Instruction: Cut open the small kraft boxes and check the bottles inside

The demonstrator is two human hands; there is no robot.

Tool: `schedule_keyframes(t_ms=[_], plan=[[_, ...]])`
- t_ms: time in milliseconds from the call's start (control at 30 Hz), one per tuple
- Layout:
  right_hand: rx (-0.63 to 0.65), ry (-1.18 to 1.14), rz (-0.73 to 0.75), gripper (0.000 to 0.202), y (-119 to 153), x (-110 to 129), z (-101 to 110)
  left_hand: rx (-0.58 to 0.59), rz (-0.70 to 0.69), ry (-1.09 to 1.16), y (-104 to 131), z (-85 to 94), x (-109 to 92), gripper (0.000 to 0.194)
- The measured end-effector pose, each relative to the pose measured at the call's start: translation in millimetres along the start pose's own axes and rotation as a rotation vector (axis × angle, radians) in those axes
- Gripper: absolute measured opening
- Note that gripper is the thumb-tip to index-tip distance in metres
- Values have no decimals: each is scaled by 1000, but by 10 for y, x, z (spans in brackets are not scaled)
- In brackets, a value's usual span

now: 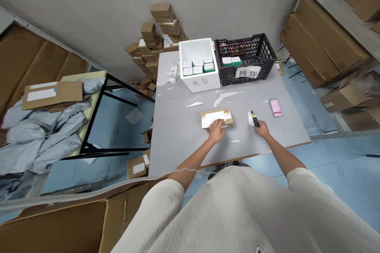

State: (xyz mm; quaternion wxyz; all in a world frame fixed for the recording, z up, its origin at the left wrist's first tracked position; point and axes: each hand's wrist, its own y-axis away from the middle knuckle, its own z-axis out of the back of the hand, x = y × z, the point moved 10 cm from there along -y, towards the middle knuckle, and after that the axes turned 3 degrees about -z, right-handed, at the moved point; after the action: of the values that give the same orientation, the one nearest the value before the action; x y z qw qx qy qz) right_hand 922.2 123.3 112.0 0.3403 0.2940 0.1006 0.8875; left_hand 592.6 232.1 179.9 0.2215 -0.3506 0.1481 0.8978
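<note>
My left hand rests on the near side of a small cardboard box, its fingers over the top edge and holding it against the table. A white label covers much of the box's top. To the right of the box, my right hand is closed around a black and yellow utility knife. Beside the knife's front end is a white object, too small to make out. Farther right, a pink item with a blurred surface lies flat.
On the grey table, a white foam box and a black crate hold small white and green boxes. Cardboard boxes are piled behind. Grey parcels cover a side table on the left; shelving stands right.
</note>
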Motion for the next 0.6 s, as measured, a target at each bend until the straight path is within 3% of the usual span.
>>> schedule_keyframes(t_ms=[333,600], plan=[[59,226,-29,61,-301,-156,-185,3,0,-59,-136,-46,-30,62],[86,166,-41,66,-362,-219,-182,-11,-5,-70,-164,-74,-30,60]])
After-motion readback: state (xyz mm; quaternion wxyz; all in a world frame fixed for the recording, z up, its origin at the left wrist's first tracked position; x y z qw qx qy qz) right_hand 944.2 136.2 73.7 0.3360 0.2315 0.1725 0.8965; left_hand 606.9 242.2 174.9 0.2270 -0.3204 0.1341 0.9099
